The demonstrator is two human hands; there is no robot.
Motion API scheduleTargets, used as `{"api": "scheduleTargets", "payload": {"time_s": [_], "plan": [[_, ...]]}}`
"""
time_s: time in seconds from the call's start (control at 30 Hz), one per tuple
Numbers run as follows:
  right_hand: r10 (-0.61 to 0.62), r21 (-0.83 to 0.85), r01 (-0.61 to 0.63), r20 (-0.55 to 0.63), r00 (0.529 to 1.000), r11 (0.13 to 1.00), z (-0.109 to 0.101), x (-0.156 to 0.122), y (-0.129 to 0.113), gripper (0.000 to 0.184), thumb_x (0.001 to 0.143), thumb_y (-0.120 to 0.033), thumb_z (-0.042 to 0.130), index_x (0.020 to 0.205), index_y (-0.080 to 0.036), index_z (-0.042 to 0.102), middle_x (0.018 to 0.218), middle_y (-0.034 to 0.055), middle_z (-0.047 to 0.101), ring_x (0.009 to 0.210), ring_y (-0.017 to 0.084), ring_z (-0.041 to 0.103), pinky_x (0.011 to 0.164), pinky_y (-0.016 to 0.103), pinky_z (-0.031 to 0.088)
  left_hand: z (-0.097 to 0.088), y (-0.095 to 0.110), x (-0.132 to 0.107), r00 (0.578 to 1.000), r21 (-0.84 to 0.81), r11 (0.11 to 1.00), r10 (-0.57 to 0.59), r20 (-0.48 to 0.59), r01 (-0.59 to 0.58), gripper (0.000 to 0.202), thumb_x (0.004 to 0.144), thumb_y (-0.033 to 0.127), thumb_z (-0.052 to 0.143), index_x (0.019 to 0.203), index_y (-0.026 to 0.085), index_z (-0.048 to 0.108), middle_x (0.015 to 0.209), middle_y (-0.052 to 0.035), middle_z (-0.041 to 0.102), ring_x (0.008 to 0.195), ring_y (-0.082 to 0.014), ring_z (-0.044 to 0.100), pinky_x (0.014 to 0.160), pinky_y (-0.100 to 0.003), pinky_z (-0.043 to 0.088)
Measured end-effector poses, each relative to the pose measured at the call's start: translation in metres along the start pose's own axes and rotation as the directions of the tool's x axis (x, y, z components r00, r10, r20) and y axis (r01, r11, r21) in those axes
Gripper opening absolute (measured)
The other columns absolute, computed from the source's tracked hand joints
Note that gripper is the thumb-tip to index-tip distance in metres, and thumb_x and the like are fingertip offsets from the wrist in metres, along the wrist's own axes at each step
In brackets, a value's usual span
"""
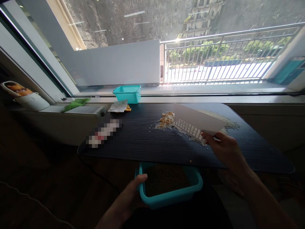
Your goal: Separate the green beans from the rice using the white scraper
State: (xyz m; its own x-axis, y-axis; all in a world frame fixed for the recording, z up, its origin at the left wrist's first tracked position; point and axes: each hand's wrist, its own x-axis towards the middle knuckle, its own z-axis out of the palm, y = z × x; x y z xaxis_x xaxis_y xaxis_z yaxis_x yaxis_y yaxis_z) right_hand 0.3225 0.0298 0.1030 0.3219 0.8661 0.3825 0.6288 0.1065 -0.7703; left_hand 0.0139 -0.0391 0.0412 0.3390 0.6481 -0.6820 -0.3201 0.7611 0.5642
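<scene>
My right hand [225,149] is closed on a white slotted scraper [197,122], held tilted over a dark ribbed mat [143,140]. Its comb edge rests by a scatter of mixed grains [166,121], yellow kernels and pale rice, with more pale grains [228,124] behind it. My left hand [131,198] grips the left rim of a teal tub [171,197] below the mat's front edge. The tub holds small dark green-brown beans [166,179].
A second teal tub [127,93] stands on the window ledge at the back, with a paper packet [118,106] beside it. A green cloth [76,104] and white pots [32,101] sit at the left. A blurred-out label [105,133] lies on the mat's left part.
</scene>
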Motion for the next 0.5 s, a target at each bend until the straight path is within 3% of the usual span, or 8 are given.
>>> {"api": "scheduleTargets", "payload": {"time_s": [0.17,0.27,0.4,0.5], "plan": [[-0.026,-0.013,0.026,0.017,1.000,1.000,0.002,0.007,0.008,0.027,0.073,-0.036,0.059,0.088,-0.019,0.071,0.078,0.0042,0.072,0.062,0.019,0.066,0.057,0.028,0.052,0.004,-0.009,0.004,0.995,-0.014,0.999,-0.035,0.091,0.037,0.065,0.078,0.046,0.057,0.130,0.010,0.042,0.113,-0.0168,0.063,0.105,-0.0313,0.059,0.082,-0.043,0.051],[-0.006,-0.005,0.005,-0.007,1.000,1.000,-0.001,0.007,0.012,0.027,0.072,-0.037,0.060,0.088,-0.019,0.071,0.075,0.0038,0.071,0.061,0.019,0.065,0.056,0.029,0.051,0.020,-0.020,0.013,0.982,0.024,0.997,-0.079,0.169,0.076,0.064,0.075,0.046,0.060,0.125,0.010,0.047,0.116,-0.0173,0.061,0.104,-0.0319,0.059,0.078,-0.041,0.052],[0.062,0.026,-0.060,-0.055,0.997,0.998,-0.020,-0.001,0.012,0.027,0.071,-0.039,0.062,0.088,-0.020,0.071,0.072,0.0028,0.071,0.059,0.019,0.065,0.055,0.029,0.051,0.050,-0.031,0.027,0.953,0.075,0.991,-0.125,0.275,0.108,0.064,0.070,0.048,0.063,0.121,0.011,0.052,0.118,-0.0166,0.060,0.101,-0.0319,0.060,0.071,-0.038,0.053],[0.092,0.056,-0.089,-0.047,0.995,0.994,-0.045,-0.010,0.007,0.030,0.068,-0.044,0.064,0.084,-0.020,0.071,0.068,0.0032,0.071,0.058,0.020,0.065,0.054,0.030,0.052,0.063,-0.029,0.031,0.954,0.117,0.989,-0.119,0.277,0.089,0.061,0.070,0.048,0.062,0.119,0.012,0.054,0.116,-0.0154,0.061,0.102,-0.0314,0.059,0.071,-0.037,0.053]]}}
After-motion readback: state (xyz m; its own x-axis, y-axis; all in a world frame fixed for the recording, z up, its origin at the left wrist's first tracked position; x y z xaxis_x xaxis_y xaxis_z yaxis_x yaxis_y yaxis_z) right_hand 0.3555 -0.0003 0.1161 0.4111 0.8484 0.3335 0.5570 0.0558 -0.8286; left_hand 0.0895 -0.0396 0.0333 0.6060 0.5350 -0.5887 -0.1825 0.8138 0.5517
